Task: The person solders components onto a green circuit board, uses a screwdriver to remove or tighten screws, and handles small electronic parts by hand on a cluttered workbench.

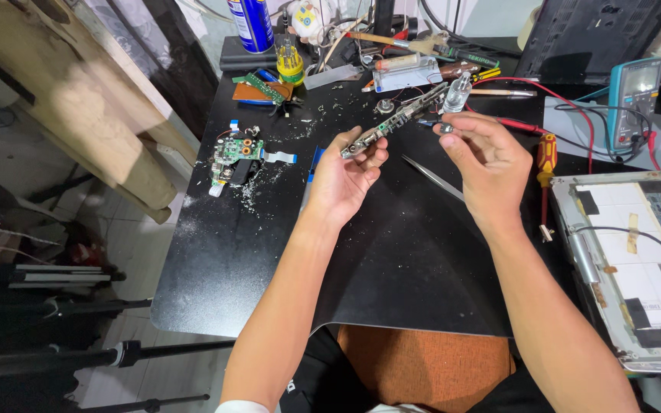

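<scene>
My left hand (343, 177) grips the near end of a long, narrow metal part with a green circuit strip (395, 120), which points up and to the right over the black mat (392, 260). My right hand (483, 159) is beside it, pinching a small round metal piece (446, 128) between thumb and forefinger. A small clear bottle (457, 92) stands just beyond the fingertips, next to the strip's far end.
Metal tweezers (431, 177) lie between my hands. A green circuit board with ribbon cables (237, 157) sits at the left. A red-handled screwdriver (546, 164), a teal multimeter (634, 99) and an opened laptop chassis (636, 260) lie at the right; tools and a blue spray can (252, 23) crowd the back.
</scene>
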